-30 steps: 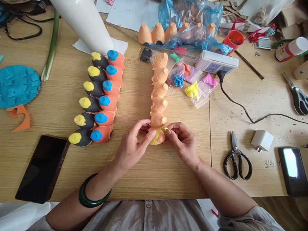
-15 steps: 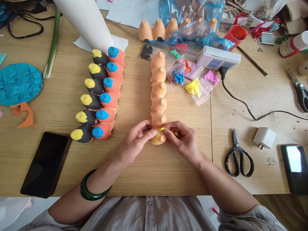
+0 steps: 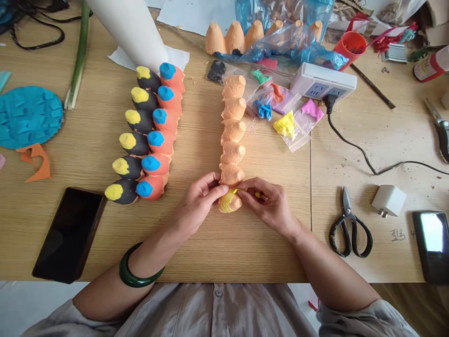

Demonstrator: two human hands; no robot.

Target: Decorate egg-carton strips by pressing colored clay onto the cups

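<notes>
A strip of orange egg-carton cups [image 3: 233,131] lies lengthwise before me. Its nearest cup carries a smear of yellow modelling clay [image 3: 228,200] over its upper left part. My left hand [image 3: 201,201] grips this end of the strip from the left, with the thumb on the yellow clay. On the other side, my right hand [image 3: 271,203] pinches a bit of yellow clay between thumb and forefinger at the cup. More yellow clay shows tucked among its curled fingers. To the left stand joined cups covered in black with yellow tips [image 3: 133,142] and in orange-red with blue tips [image 3: 160,139].
Bags of coloured clay [image 3: 286,124] lie right of the strip, near a white power strip [image 3: 322,84]. Black-handled scissors [image 3: 347,224], a white charger [image 3: 389,200] and a device with a lit screen [image 3: 433,243] are at right. A black phone [image 3: 69,234] lies at left.
The yellow clay lies flatter and wider on the nearest cup, and the loose piece at my right fingertips looks smaller. Both hands stay in nearly the same place; the view has shifted slightly.
</notes>
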